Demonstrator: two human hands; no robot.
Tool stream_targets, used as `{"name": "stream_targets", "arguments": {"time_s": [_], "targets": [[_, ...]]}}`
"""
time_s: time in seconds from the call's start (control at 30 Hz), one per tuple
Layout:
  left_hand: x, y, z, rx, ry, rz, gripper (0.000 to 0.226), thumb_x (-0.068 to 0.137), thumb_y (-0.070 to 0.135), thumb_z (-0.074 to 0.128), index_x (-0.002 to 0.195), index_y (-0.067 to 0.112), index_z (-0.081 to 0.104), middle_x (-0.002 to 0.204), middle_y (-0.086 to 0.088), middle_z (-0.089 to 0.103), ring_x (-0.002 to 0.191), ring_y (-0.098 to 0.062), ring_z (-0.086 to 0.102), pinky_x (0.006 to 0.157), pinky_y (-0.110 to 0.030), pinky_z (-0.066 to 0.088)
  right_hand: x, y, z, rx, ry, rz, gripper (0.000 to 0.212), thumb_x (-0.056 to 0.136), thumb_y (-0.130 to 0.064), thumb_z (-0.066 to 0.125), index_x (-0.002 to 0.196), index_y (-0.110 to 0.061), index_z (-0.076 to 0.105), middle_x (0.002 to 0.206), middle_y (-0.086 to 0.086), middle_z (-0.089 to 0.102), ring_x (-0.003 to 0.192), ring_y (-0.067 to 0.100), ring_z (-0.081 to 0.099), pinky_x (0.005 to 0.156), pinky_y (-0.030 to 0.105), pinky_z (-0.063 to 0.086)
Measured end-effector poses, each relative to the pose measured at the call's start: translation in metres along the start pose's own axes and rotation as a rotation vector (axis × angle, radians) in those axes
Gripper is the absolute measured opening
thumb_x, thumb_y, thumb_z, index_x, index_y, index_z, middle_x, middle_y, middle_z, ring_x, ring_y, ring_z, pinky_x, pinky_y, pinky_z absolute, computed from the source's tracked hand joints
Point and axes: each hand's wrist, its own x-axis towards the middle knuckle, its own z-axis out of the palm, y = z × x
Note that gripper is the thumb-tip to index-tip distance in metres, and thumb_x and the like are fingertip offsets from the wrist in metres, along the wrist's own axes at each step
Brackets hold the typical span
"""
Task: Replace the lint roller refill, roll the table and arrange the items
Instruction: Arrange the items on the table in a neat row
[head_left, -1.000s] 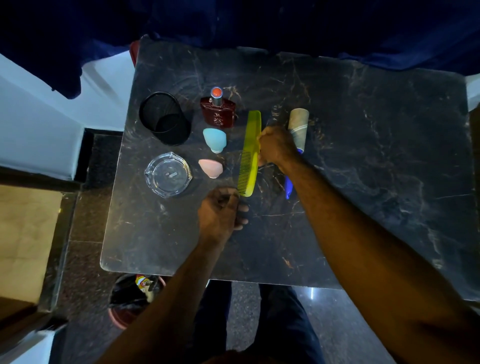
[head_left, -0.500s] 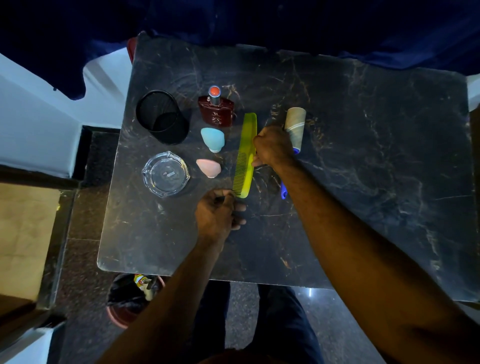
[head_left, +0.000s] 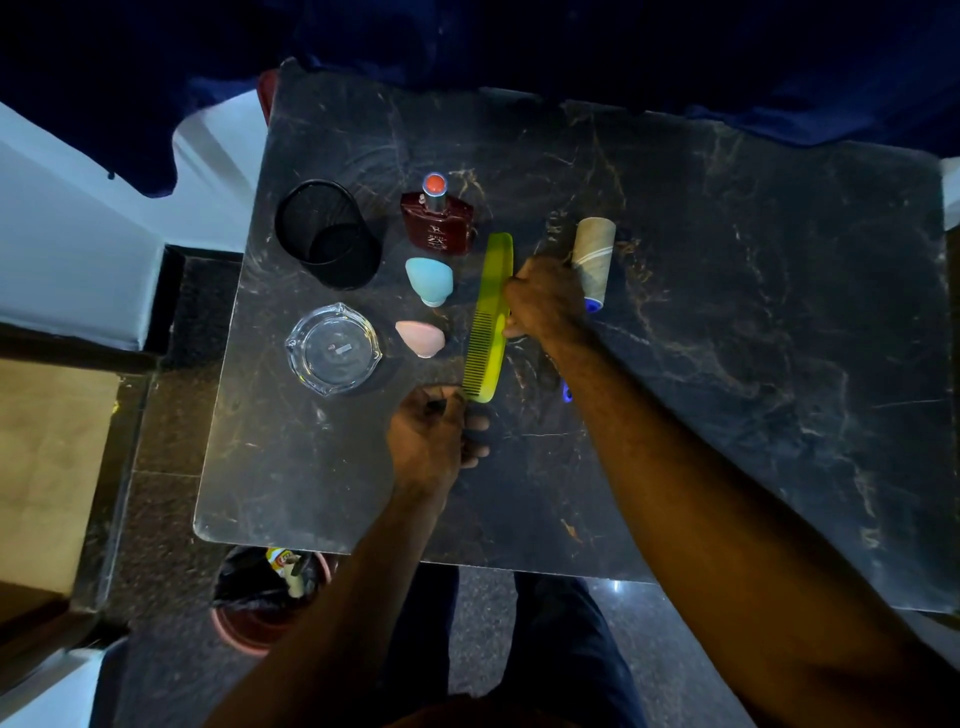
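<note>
Black marble with pale veining forms the table top (head_left: 727, 364). Over it, a little toward nine o'clock of the middle, a long yellow-green plastic comb (head_left: 491, 322) runs from twelve to six with its teeth facing nine. The right hand (head_left: 543, 301) pinches the comb about halfway along, fingers curled at its three o'clock edge. The left hand (head_left: 431, 441) sits at the comb's six o'clock end with its fingers curled and thumb and forefinger at the tip; whether they actually grip it cannot be told.

The lint roller with a brown paper roll and blue handle (head_left: 592, 254) lies just at three o'clock of the comb. Its roll points toward twelve and its handle toward six, mostly hidden under the right forearm.

At nine o'clock of the comb, from twelve down to six, stand a dark red perfume bottle with an orange cap (head_left: 439, 223), a pale blue egg-shaped sponge (head_left: 428, 280) and a pink sponge (head_left: 421, 338). Further toward nine are a black mesh cup (head_left: 327, 234) and a clear glass ashtray (head_left: 332, 348).
</note>
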Motion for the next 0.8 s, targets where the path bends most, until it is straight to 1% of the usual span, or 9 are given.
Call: {"name": "stream_targets", "arguments": {"time_s": [0.13,0.27,0.37,0.43,0.5,0.6,0.63,0.7,0.8], "targets": [[0.002,-0.004,0.000,0.004,0.014,0.001,0.017,0.108,0.018,0.058,0.114,0.002,0.064,0.069,-0.005,0.076,0.040,-0.016,0.062,0.039,-0.022,0.048,-0.003,-0.001,0.000,-0.016,0.019,0.002,0.031,0.094,-0.026,0.054,0.113,-0.005,0.067,0.114,0.014,0.072,0.107,0.030,0.067,0.093,0.034,0.051],[0.002,-0.010,-0.002,-0.014,0.043,0.044,0.017,0.106,0.018,0.062,0.111,0.002,0.064,0.068,-0.006,0.076,0.038,-0.017,0.061,0.038,-0.023,0.048,-0.003,-0.001,0.000,0.028,-0.002,0.009,0.031,0.093,-0.025,0.054,0.113,-0.004,0.066,0.110,0.015,0.073,0.103,0.031,0.070,0.094,0.040,0.054],[0.002,-0.014,-0.003,-0.038,0.057,0.065,0.016,0.105,0.017,0.064,0.109,0.001,0.064,0.066,-0.006,0.075,0.037,-0.016,0.059,0.037,-0.023,0.047,-0.005,-0.001,0.000,-0.001,0.033,0.005,0.031,0.091,-0.025,0.057,0.112,-0.004,0.067,0.112,0.015,0.072,0.107,0.031,0.067,0.093,0.038,0.053],[0.003,-0.016,-0.002,-0.025,0.060,0.080,0.014,0.105,0.016,0.065,0.107,0.003,0.065,0.064,-0.006,0.073,0.036,-0.015,0.058,0.036,-0.023,0.046,-0.004,-0.002,0.001,0.015,0.024,0.011,0.031,0.090,-0.025,0.057,0.110,-0.004,0.068,0.109,0.015,0.073,0.105,0.030,0.069,0.091,0.036,0.054],[0.001,-0.016,-0.002,-0.014,0.048,0.115,0.009,0.104,0.014,0.066,0.105,0.005,0.066,0.062,-0.005,0.072,0.037,-0.014,0.057,0.035,-0.022,0.045,-0.004,-0.002,0.002,-0.005,0.041,0.021,0.031,0.090,-0.026,0.058,0.110,-0.005,0.068,0.110,0.014,0.072,0.106,0.030,0.067,0.087,0.034,0.052],[-0.002,-0.017,-0.003,0.045,-0.001,0.239,0.004,0.101,0.014,0.070,0.105,0.014,0.068,0.070,-0.013,0.073,0.045,-0.018,0.060,0.040,-0.026,0.049,-0.005,-0.002,0.003,-0.025,0.088,0.010,0.031,0.088,-0.026,0.060,0.109,-0.005,0.067,0.115,0.016,0.070,0.109,0.031,0.065,0.087,0.034,0.049],[-0.003,-0.017,-0.004,0.074,-0.020,0.283,0.006,0.100,0.015,0.071,0.103,0.020,0.069,0.073,-0.015,0.073,0.048,-0.022,0.060,0.044,-0.029,0.051,-0.005,-0.002,0.004,-0.026,0.097,0.005,0.031,0.087,-0.026,0.061,0.109,-0.004,0.068,0.115,0.016,0.071,0.110,0.032,0.064,0.088,0.034,0.049],[-0.002,-0.017,-0.005,0.120,-0.051,0.336,0.015,0.099,0.015,0.073,0.100,0.028,0.068,0.075,-0.012,0.074,0.053,-0.025,0.062,0.052,-0.035,0.053,-0.006,-0.001,0.005,-0.025,0.114,-0.001,0.031,0.087,-0.025,0.062,0.108,-0.004,0.067,0.116,0.017,0.071,0.111,0.033,0.064,0.088,0.034,0.048],[0.002,-0.019,-0.007,0.203,-0.066,0.379,0.015,0.098,0.012,0.074,0.108,0.022,0.068,0.075,-0.005,0.075,0.052,-0.026,0.064,0.054,-0.037,0.055,-0.006,-0.001,0.006,-0.040,0.132,-0.002,0.032,0.088,-0.028,0.062,0.110,-0.004,0.066,0.117,0.016,0.070,0.111,0.032,0.064,0.085,0.033,0.047]]}}
